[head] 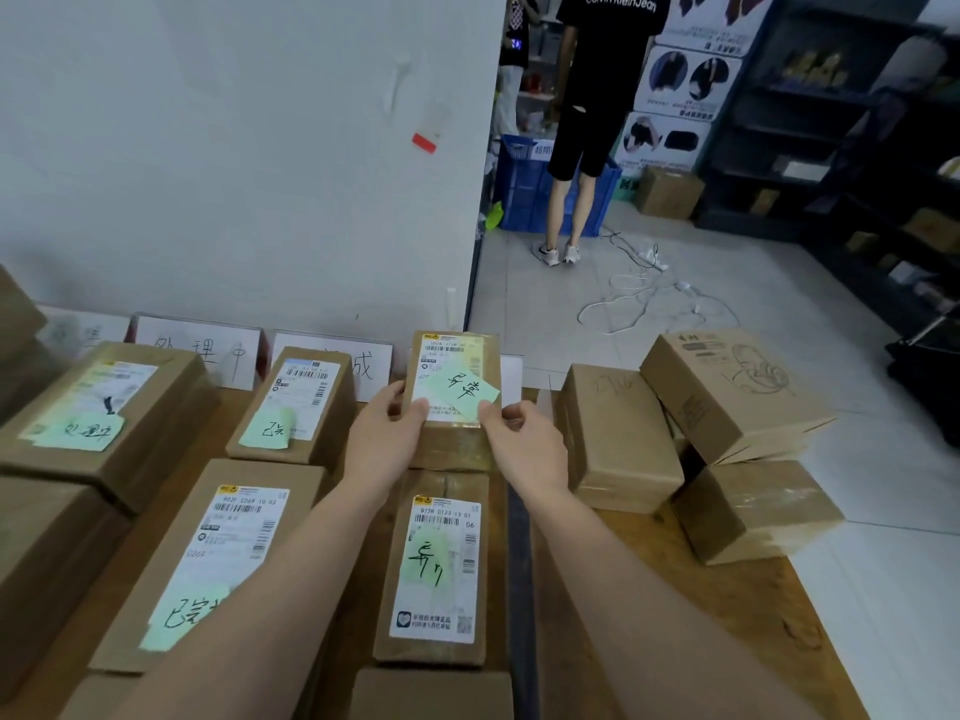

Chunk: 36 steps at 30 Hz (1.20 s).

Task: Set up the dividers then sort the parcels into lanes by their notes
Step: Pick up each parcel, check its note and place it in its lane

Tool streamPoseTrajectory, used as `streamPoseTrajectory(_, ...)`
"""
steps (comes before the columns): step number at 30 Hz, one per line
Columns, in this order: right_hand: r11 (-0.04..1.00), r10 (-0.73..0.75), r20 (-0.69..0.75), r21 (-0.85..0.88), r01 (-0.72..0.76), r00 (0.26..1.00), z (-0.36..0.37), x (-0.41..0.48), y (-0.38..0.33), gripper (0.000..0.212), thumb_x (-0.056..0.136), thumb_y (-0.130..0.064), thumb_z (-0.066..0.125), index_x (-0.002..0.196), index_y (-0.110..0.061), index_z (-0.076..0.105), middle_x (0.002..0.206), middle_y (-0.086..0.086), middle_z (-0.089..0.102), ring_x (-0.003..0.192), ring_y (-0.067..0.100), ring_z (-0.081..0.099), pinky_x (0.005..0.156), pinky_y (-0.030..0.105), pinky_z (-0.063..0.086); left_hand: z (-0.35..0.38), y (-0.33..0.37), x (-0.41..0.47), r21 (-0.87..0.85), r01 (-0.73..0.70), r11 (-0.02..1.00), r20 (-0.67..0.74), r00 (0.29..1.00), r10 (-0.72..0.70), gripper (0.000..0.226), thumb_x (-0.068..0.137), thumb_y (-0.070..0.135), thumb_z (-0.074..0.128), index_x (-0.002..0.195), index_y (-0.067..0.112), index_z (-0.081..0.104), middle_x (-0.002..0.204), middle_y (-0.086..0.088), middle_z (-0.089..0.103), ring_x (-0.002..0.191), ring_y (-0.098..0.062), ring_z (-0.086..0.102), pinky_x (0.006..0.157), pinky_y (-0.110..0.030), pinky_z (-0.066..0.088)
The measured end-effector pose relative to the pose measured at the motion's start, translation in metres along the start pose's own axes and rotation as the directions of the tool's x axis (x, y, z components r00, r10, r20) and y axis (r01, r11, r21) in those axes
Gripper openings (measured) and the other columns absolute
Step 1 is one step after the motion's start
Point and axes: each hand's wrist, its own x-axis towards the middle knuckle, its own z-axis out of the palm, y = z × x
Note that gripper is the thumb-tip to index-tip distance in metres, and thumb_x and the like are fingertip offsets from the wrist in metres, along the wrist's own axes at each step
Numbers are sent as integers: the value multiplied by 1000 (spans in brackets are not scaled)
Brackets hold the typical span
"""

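At the far left of the wooden table (737, 631), a large taped parcel (104, 459) lies flat, with a green handwritten note (78, 432) stuck to its label. Behind it, against the white wall (234, 148), a white divider card (200, 350) stands upright and bears three handwritten characters. A second divider card (366, 363) stands just beside it to the right, partly hidden. In front of that second card two parcels lie in one lane, the rear parcel (332, 407) and the near parcel (182, 553), each carrying a green note.

My left hand (387, 433) grips the left edge of the held parcel (452, 449), thumb on its top face and fingers curled behind. That parcel is at the centre rear, tilted up toward me, its far end near the wall. Whether its base touches the table I cannot tell. A green sticky note (460, 394) sits askew on its label. My right hand (524, 441) pinches the lower right corner, thumb tip at the note's edge.

Nearer me a labelled parcel (436, 636) lies flat, also noted in green. To the right, three brown cartons (727, 402) are stacked loosely at the table's edge. Beyond them a person in black (597, 96) stands beside a blue crate (519, 194).
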Motion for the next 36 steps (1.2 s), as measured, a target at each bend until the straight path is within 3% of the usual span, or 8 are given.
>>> streamPoseTrajectory(7,989,-109,25,-96,110,994,-11,-13,3,52,96,-53,48,135,-18,49,126,-1,63,107,14,59,80,27,49,-3,10,-7,275,-130,953,-46,988,147,55,97,34,56,147,17,40,146,-7,47,136,-26,40,110,-47,38)
streamPoseTrajectory(13,923,-250,-21,-308,232,968,-38,-27,20,53,93,-46,57,138,-19,49,131,0,58,118,16,55,95,32,50,5,28,-22,558,-358,749,25,909,416,51,93,28,59,140,15,45,146,-7,44,139,-27,30,111,-46,30)
streamPoseTrajectory(19,835,-333,-79,-488,255,940,-91,-38,44,47,94,-43,56,135,-21,50,132,1,55,122,19,49,100,33,42,47,57,-53,681,-475,557,163,840,517,57,96,28,56,148,15,38,157,-5,32,147,-25,20,119,-43,19)
streamPoseTrajectory(27,758,-336,-54,-608,236,940,-185,-37,101,56,91,-44,58,138,-16,47,141,8,46,130,26,40,107,38,36,138,82,-104,763,-529,372,309,804,509,60,94,33,55,147,14,35,155,-5,32,147,-25,19,115,-40,25)
streamPoseTrajectory(36,714,-303,9,-660,233,953,-281,-32,166,56,89,-41,59,138,-17,44,141,8,44,131,27,37,106,38,34,229,99,-159,789,-498,360,331,838,433,63,96,38,53,150,15,30,157,-5,31,148,-24,20,120,-43,24)
